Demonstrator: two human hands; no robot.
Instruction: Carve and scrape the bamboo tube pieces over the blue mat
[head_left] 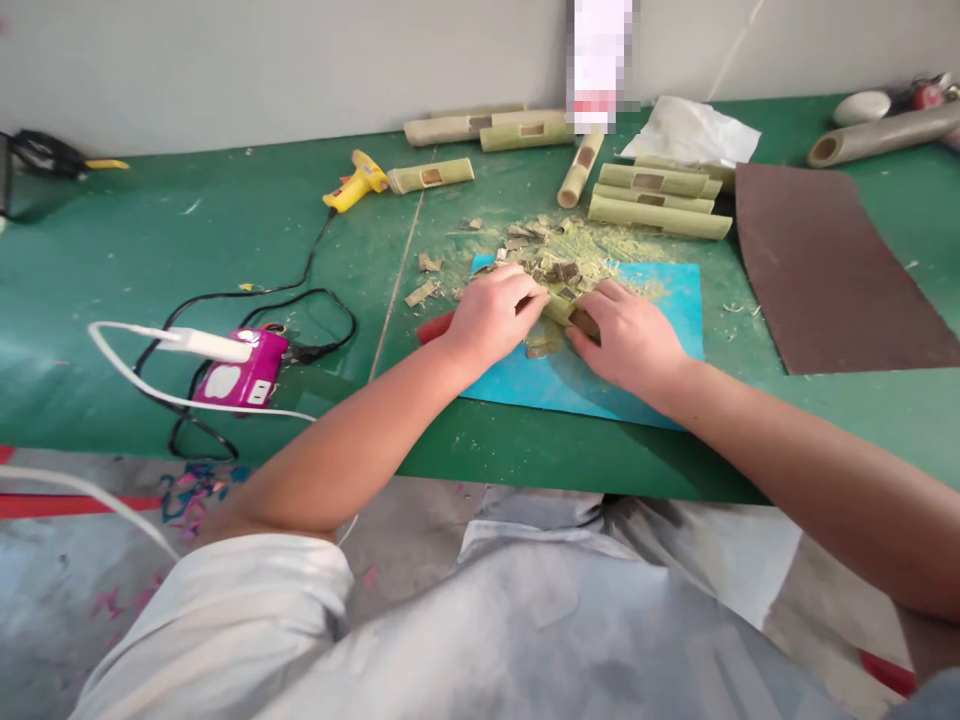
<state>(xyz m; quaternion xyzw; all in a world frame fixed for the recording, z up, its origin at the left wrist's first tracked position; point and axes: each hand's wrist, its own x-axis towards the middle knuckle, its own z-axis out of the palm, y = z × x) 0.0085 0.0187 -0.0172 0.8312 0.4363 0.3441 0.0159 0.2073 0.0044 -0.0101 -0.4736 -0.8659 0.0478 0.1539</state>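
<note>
Over the blue mat point(495, 380), both hands close on a short green bamboo tube point(558, 307). My left hand point(491, 315) has its fingers curled at the tube's left end. My right hand point(626, 335) wraps the right end, where a brownish opening partly shows beside the thumb. A red handle point(435, 328) sticks out to the left under my left hand; its other end is hidden, and I cannot tell whether that hand touches it. Bamboo chips point(559, 270) and shavings lie just beyond the fingers and spill over the mat's far edge.
Notched bamboo tubes point(660, 210) lie along the back of the green table point(255, 220), near a white sheet point(694, 132). A brown sheet point(832, 270) lies to the right. On the left are a yellow glue gun point(358, 183), its black cord and a magenta power socket point(244, 370).
</note>
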